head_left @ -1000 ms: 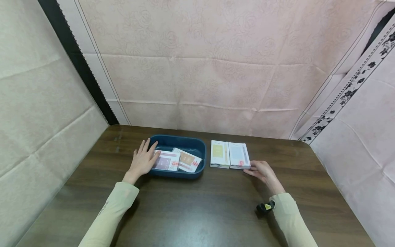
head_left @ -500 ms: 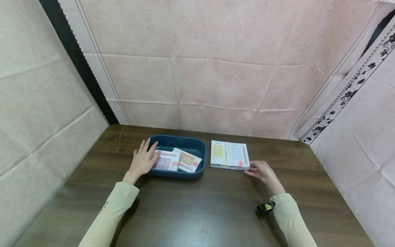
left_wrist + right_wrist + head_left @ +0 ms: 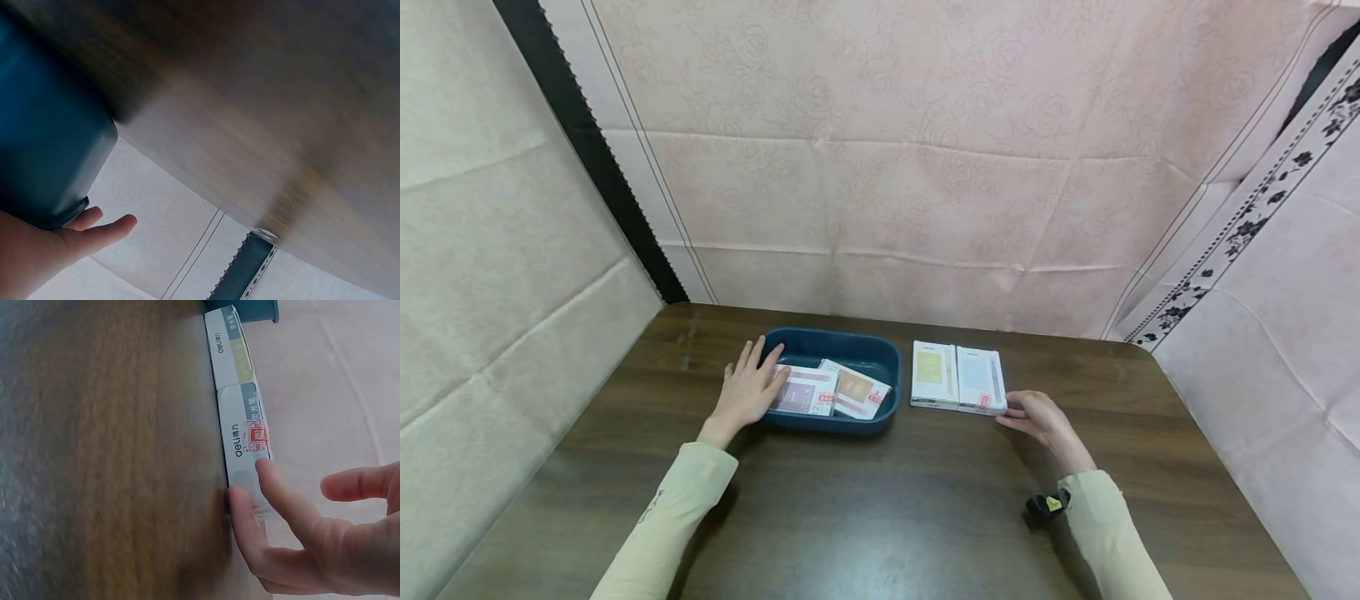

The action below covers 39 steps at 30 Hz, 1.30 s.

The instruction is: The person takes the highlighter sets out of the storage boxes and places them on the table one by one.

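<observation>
My left hand point(image 3: 747, 392) rests on the left rim of a dark blue plastic tray point(image 3: 868, 342), its fingers spread over the edge. Inside the tray are a flat box with a purple panel point(image 3: 796, 397) and another with a tan panel point(image 3: 854, 388), the tan one leaning. Two highlighter boxes lie side by side to the tray's right: one with a yellow-green panel point(image 3: 930, 367), one with a pale blue panel point(image 3: 977, 371). At the pale blue box's near right corner, fingertips of my right hand point(image 3: 337, 550) touch its printed side, while another finger stands apart from it.
Brown wood-grain table point(image 3: 842, 517) lies under everything. Pale patterned cloth point(image 3: 887, 200) hangs behind its far edge, with more cloth at both sides. A black device point(image 3: 1045, 504) is worn on my right wrist.
My right hand shifts very slightly to the right, staying by the pale blue highlighter box. The left hand and the tray keep their places.
</observation>
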Each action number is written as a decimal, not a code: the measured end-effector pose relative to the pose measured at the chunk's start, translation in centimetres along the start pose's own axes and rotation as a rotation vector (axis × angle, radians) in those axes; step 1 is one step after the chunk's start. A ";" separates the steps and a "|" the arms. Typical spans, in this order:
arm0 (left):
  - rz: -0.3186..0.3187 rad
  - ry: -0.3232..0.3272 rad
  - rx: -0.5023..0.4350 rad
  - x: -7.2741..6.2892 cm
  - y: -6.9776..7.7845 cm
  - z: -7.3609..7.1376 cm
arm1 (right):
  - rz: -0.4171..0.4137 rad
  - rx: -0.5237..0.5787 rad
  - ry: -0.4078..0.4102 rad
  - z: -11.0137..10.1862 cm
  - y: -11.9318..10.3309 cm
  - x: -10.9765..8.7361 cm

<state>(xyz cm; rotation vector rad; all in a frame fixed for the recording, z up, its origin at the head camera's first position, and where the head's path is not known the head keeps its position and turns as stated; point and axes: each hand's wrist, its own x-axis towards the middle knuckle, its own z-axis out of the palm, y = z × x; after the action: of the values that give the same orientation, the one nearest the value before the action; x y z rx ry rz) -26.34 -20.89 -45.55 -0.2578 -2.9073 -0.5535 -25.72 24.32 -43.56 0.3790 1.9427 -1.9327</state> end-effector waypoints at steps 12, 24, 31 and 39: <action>-0.001 -0.008 0.003 -0.1 0.2 -0.2 | -0.018 -0.068 -0.007 -0.1 -0.5 -0.6; -0.002 -0.012 -0.003 -0.1 0.2 -0.2 | -0.129 -0.190 0.050 1.4 -0.9 -1.2; -0.006 -0.009 0.008 -0.1 0.2 -0.1 | -0.171 -0.185 0.025 3.6 -1.3 -1.4; -0.010 -0.012 0.008 -0.1 0.2 -0.1 | -0.203 -0.159 -0.031 6.1 -1.7 -1.5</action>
<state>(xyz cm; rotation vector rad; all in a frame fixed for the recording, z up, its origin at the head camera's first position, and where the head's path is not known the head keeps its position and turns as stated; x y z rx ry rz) -26.15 -20.75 -45.40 -0.2471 -2.9229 -0.5436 -24.74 18.35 -41.29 0.1110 2.1680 -1.8723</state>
